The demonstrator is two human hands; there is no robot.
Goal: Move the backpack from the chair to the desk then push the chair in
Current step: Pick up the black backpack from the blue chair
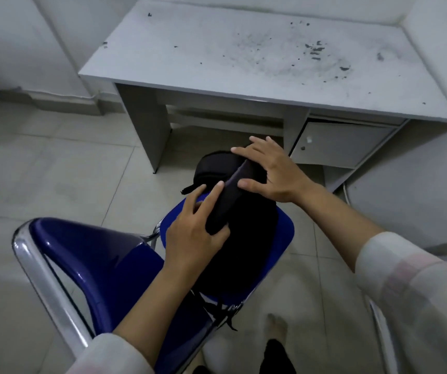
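pack: backpack (241, 247) lying on chair (87, 255) seat, apart from counter (217, 63) | hands: left hand (192, 233) pinching shoulder strap (230, 195), right hand (273, 174) flat, spread on top | handling: probably soft, light, saggy; lift by strap, supporting body

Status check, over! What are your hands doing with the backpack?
Left hand pinching backpack strap, right hand flat on top. Backpack not yet off chair. Desk top looks free.

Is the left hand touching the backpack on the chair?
Touching. The head view shows the left hand pinching a strap of the backpack, fingers over, thumb under.
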